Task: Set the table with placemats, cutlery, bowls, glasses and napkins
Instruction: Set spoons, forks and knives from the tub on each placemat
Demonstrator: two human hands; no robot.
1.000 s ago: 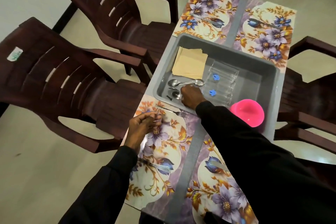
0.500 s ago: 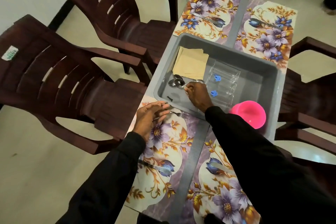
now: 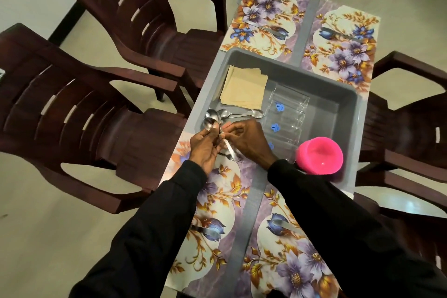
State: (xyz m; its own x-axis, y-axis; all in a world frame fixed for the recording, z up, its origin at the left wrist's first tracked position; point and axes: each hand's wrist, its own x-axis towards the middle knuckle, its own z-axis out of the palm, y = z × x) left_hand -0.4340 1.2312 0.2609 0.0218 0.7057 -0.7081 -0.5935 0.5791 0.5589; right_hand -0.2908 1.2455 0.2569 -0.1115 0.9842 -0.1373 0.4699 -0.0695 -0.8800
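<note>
Together above the near-left placemat (image 3: 225, 203), both black-sleeved arms reach forward and meet at the edge of the tray (image 3: 358, 128). The left hand (image 3: 204, 152), palm turned inward, curls its fingers round a bunch of spoons (image 3: 211, 120), bowls up. The right hand (image 3: 250, 144), knuckles up, pinches their handles between thumb and fingertips. Beyond, in the tray: loose spoons (image 3: 242, 115), napkins (image 3: 244, 91), clear glasses (image 3: 286, 113), and a pink bowl (image 3: 319, 156) at its near right corner
</note>
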